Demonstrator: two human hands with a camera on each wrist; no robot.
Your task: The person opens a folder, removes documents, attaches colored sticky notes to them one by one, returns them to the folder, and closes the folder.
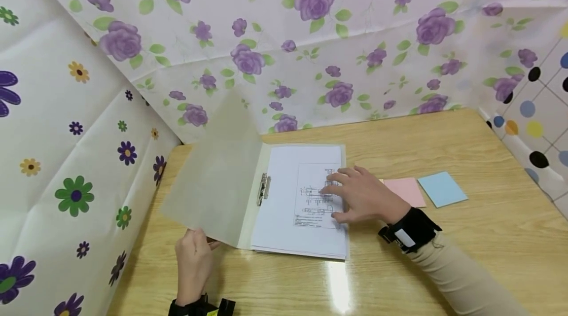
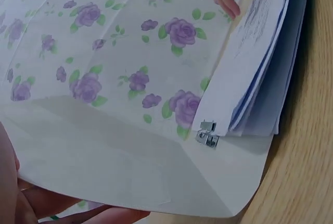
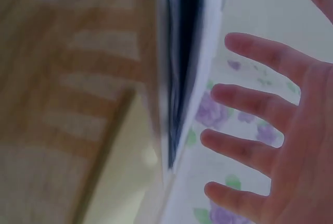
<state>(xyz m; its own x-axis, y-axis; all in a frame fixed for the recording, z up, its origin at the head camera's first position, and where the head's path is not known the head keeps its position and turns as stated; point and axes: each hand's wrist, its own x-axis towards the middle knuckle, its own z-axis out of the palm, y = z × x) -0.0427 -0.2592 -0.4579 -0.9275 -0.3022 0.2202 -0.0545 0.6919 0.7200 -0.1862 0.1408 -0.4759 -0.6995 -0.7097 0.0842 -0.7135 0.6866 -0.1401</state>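
Note:
A pale file folder lies opened on the table, its front cover tilted up on the left. My left hand pinches the cover's lower corner; in the left wrist view, fingers show beneath the cover's edge. A metal clip sits by the spine, beside a stack of white papers whose top sheet bears a printed diagram. Over the right side of that stack hovers my right hand, fingers spread. The right wrist view shows those fingers apart from the stack's edge, holding nothing.
To the right of the folder lie a pink sticky note pad, partly behind the right hand, and a blue one. Flower-patterned sheeting walls the wooden table at the back and left; dotted sheeting stands at the right.

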